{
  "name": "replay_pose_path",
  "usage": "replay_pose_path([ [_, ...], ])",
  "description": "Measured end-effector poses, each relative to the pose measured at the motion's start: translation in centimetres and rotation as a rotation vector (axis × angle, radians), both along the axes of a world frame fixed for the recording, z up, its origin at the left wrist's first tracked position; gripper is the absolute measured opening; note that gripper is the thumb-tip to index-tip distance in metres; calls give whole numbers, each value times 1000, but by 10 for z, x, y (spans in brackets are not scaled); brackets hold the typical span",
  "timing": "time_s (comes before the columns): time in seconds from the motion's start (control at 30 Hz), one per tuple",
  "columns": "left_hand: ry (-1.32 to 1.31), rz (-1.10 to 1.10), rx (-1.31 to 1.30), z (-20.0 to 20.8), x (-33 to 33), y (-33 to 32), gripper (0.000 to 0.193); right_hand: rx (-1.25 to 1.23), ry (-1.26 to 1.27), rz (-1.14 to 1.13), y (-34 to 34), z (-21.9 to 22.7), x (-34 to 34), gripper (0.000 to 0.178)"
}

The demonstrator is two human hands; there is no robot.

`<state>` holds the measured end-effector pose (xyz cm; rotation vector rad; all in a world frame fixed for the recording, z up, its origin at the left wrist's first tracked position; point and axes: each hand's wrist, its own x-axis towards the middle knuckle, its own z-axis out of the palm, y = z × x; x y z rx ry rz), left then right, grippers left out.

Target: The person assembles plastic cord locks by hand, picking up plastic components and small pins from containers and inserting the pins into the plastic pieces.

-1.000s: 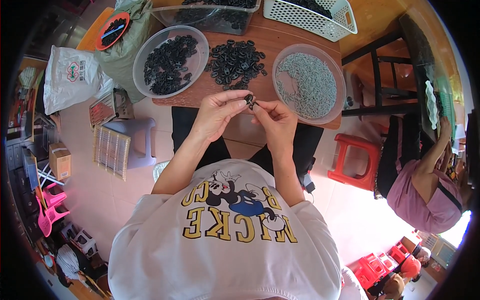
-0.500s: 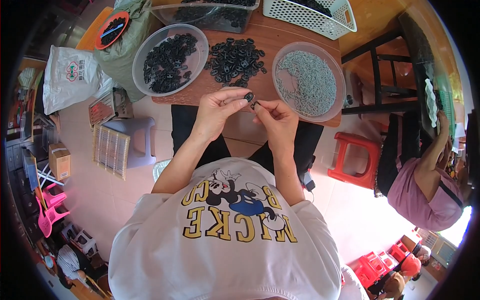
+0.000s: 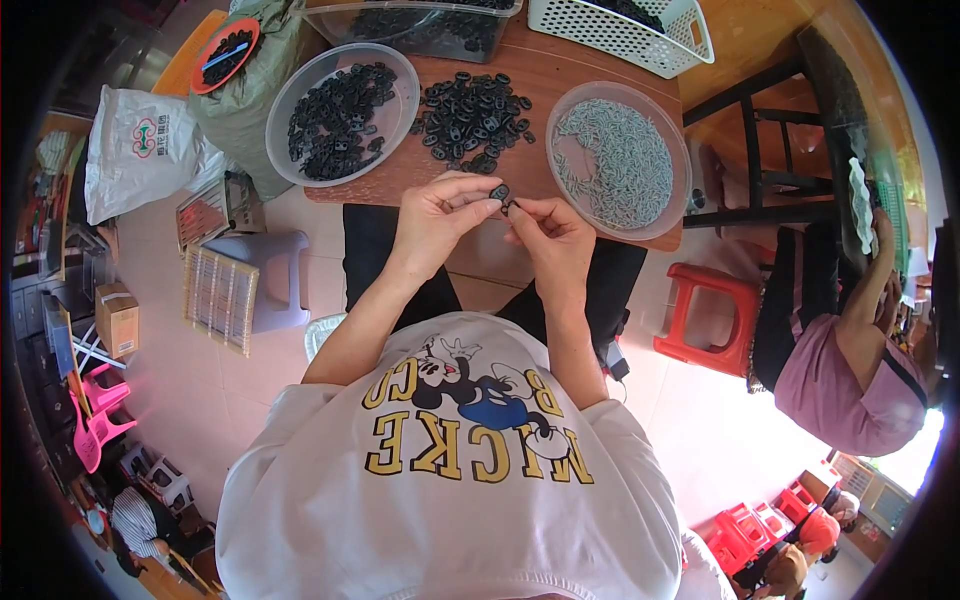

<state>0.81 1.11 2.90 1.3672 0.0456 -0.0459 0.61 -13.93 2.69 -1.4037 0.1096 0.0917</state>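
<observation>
Between thumb and forefinger, my left hand [image 3: 440, 222] pinches a small black oval plastic piece [image 3: 500, 191]. My right hand [image 3: 552, 238] meets it just to the right, its fingertips pressed together on a tiny dark part that I cannot make out. Both hands are in front of the table's near edge, above my lap. Beyond them lies a loose pile of black oval pieces [image 3: 474, 122] on the wooden table [image 3: 545, 66]. A round clear tub [image 3: 402, 110] of black parts stands left of the pile. Another round tub [image 3: 682, 190], holding small silvery screw-like pins, stands to the right.
At the table's back are a clear bin [image 3: 478, 46] and a white perforated basket [image 3: 690, 62], both with black parts. Sacks [image 3: 140, 175] and a grey stool [image 3: 285, 285] stand left. Right are a red stool [image 3: 705, 318] and a person in a pink top [image 3: 845, 390].
My two hands have come slightly closer together at the fingertips, and the black oval piece has tilted a little. The person at the right has shifted their hand slightly.
</observation>
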Motion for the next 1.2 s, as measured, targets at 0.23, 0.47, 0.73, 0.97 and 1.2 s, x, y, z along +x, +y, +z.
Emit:
replay_pose_path([
  [0.23,9,-16,115,1,-1,2,23,-3,7,17,-1,-3,0,9],
  [0.47,-26,-5,164,-2,-2,0,23,25,20,16,0,-4,-1,9],
  [0.73,13,7,135,-5,-4,2,24,20,32,25,1,-6,-1,9],
  [0.97,-56,-28,212,-8,-6,3,25,39,33,11,4,-5,-1,8],
  [1.2,-70,-12,146,-8,-9,1,32,104,49,-37,10,-7,-5,9],
])
